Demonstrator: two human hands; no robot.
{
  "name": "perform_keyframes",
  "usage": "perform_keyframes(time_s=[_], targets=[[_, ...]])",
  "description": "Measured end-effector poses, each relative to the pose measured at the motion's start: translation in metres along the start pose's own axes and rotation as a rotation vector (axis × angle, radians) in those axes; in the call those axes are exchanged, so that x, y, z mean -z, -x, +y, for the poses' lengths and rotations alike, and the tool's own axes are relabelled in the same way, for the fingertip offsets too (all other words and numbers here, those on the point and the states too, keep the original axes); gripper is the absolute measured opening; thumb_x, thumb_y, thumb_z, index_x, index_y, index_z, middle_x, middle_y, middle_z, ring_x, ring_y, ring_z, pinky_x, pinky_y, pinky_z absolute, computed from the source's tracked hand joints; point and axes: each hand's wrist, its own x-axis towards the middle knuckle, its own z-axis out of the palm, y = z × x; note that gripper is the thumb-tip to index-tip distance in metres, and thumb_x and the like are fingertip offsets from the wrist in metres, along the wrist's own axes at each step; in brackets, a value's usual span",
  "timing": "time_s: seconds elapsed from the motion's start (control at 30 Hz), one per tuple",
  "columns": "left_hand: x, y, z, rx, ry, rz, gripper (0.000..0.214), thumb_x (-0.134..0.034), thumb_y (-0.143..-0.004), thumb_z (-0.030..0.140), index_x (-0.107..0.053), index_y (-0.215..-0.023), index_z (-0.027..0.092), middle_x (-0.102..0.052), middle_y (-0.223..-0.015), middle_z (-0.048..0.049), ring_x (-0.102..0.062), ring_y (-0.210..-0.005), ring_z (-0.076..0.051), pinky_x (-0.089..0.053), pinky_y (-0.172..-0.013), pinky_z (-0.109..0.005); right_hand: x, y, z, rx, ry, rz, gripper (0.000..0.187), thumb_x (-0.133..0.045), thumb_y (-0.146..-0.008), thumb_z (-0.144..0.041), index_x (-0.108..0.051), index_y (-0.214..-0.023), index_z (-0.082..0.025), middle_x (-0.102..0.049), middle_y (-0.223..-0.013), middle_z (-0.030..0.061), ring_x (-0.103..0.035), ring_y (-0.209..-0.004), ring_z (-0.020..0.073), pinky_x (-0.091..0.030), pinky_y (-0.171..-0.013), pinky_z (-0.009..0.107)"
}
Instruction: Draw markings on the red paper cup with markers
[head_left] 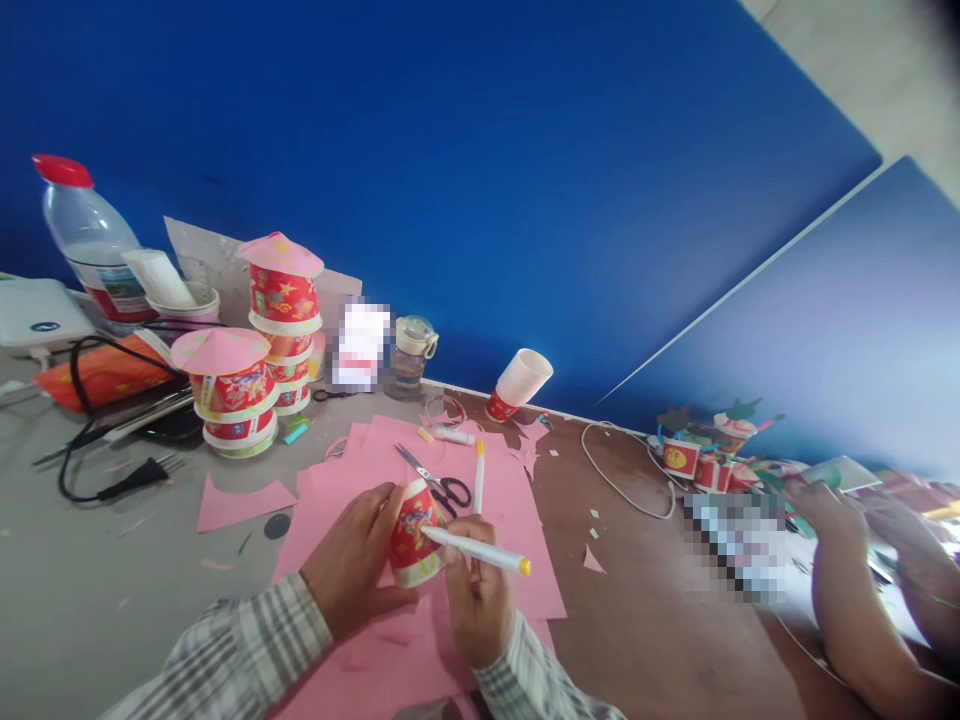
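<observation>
My left hand point(352, 560) is closed around the side of a red printed paper cup point(411, 535), which sits tilted over sheets of pink paper point(330, 525). In my right hand point(478, 595) is a white marker pen point(480, 550) with a yellow end, its tip against the cup's printed side. Yellow-green marks show near the cup's white rim. Just beyond the cup lie scissors point(435, 480) with black handles. A yellow-capped marker point(479, 475) rests on the paper to their right, and a small white tube-like piece point(454, 436) lies farther back.
Towers of red cups with pink paper cones point(221, 352) stand at left, near a plastic bottle point(97, 240) and a black plug point(135, 478). A glass jar point(410, 355) and stacked paper cups point(521, 382) stand by the blue partition point(480, 180). Another person's arms point(855, 600) reach in at right.
</observation>
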Motion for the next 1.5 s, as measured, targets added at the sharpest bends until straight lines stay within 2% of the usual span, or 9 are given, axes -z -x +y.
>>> perform_keyframes(time_s=[0.37, 0.9, 1.5], targets=[[0.0012, 0.0002, -0.0003, -0.014, -0.011, 0.008, 0.115, -0.068, -0.044, 0.064, -0.004, -0.128, 0.018, -0.041, -0.116, -0.0137, -0.041, -0.103, -0.031, -0.043, -0.083, -0.046, 0.0022, -0.0035, -0.0048, 0.042, -0.012, -0.042, 0.018, -0.047, -0.075, -0.010, -0.057, -0.084, -0.022, -0.060, -0.074, 0.0018, -0.060, -0.064, 0.0200, -0.049, -0.059, 0.029], [0.0005, 0.0007, -0.0013, 0.012, 0.041, -0.021, 0.113, -0.068, -0.046, 0.062, -0.001, -0.128, 0.021, -0.037, -0.120, -0.0136, -0.038, -0.107, -0.031, -0.040, -0.086, -0.048, 0.0041, -0.0049, -0.0061, 0.037, -0.012, -0.019, 0.017, -0.048, -0.074, -0.009, -0.057, -0.082, -0.021, -0.061, -0.073, 0.0017, -0.060, -0.062, 0.0195, -0.049, -0.059, 0.028], [0.0020, 0.0002, 0.0000, 0.010, 0.027, -0.016, 0.116, -0.070, -0.043, 0.062, -0.004, -0.128, 0.019, -0.039, -0.120, -0.0141, -0.039, -0.106, -0.032, -0.041, -0.086, -0.047, 0.0037, -0.0045, -0.0037, 0.047, 0.000, -0.022, 0.016, -0.048, -0.075, -0.010, -0.058, -0.082, -0.021, -0.061, -0.073, 0.0020, -0.060, -0.062, 0.0197, -0.049, -0.058, 0.029]])
